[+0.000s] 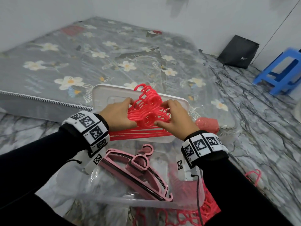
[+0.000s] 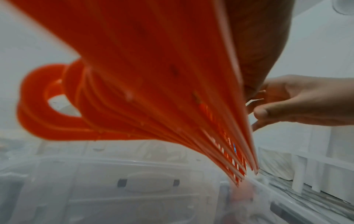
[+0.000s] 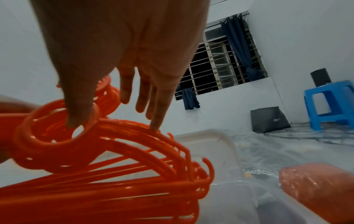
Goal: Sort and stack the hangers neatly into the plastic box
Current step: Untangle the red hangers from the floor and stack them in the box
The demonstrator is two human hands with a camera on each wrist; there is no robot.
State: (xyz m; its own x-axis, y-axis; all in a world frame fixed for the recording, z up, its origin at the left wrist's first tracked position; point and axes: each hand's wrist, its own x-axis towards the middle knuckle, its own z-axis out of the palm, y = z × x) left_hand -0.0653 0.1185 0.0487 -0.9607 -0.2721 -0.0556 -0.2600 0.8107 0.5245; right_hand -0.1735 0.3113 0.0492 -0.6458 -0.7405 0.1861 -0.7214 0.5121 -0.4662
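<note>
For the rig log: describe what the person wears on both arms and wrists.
Both arms wear long black sleeves. Each wrist carries a band of white blocks printed with black square markers: left, right. A thin black cable runs down from the right wrist. Hands are bare.

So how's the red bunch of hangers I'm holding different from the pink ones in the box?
The red hangers are thin and rod-like; the pink hangers are broader, with dark trim. The red ones are held above the plastic box between the left hand and right hand; the pink lie inside it.
</note>
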